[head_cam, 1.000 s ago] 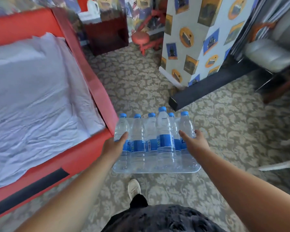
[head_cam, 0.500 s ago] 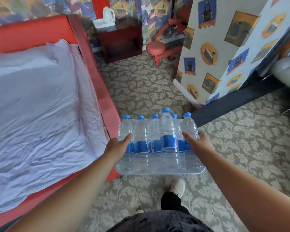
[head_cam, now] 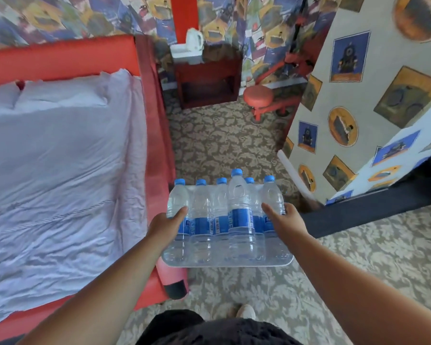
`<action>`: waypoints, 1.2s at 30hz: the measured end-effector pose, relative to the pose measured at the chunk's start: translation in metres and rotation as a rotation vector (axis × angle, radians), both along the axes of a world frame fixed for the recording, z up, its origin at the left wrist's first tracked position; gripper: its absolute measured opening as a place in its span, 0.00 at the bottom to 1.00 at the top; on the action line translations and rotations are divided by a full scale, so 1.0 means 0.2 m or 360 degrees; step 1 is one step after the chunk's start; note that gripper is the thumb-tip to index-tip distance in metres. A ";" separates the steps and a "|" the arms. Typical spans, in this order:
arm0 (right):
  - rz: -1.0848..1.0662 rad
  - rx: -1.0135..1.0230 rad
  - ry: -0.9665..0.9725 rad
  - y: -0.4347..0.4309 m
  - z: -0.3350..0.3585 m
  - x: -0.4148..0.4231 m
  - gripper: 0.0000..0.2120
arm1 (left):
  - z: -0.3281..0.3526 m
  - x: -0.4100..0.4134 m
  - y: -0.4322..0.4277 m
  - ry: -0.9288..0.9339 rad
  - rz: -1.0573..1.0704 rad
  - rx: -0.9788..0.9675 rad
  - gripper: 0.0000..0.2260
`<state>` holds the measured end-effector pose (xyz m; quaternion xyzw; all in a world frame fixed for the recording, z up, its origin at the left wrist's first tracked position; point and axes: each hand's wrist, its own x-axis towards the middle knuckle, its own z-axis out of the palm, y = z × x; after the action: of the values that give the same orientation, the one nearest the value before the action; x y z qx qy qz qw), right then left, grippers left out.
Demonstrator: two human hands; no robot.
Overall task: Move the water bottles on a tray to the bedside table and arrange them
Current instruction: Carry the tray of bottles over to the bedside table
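Observation:
Several clear water bottles (head_cam: 240, 217) with blue caps and blue labels stand upright on a clear tray (head_cam: 224, 263), carried at waist height. My left hand (head_cam: 166, 224) grips the tray's left side, its thumb against the leftmost bottle. My right hand (head_cam: 285, 221) grips the right side, its thumb on the rightmost bottle. The dark red bedside table (head_cam: 208, 82) stands ahead against the far wall, beside the bed's headboard, apart from the tray.
A red-framed bed (head_cam: 157, 150) with white sheets fills the left. A white kettle (head_cam: 194, 39) on a white tray sits on the bedside table. A red stool (head_cam: 258, 95) stands right of it. A patterned partition (head_cam: 346, 115) and black base narrow the carpeted aisle.
The view has advanced along the bed's side; the bedside table, kettle and stool appear nearer and more central. Both hands keep the same hold on the tray.

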<state>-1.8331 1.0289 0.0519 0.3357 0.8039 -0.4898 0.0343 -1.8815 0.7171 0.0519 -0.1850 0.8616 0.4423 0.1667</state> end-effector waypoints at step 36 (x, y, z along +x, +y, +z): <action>0.0125 0.0082 -0.0118 0.23 -0.03 -3.06 0.24 | 0.00 -2.88 0.21 -0.0047 0.0360 0.0201 0.24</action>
<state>-2.4459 1.0756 0.0450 0.3226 0.8269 -0.4545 0.0747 -2.4569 0.7596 0.0522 -0.2766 0.8031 0.5089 0.1398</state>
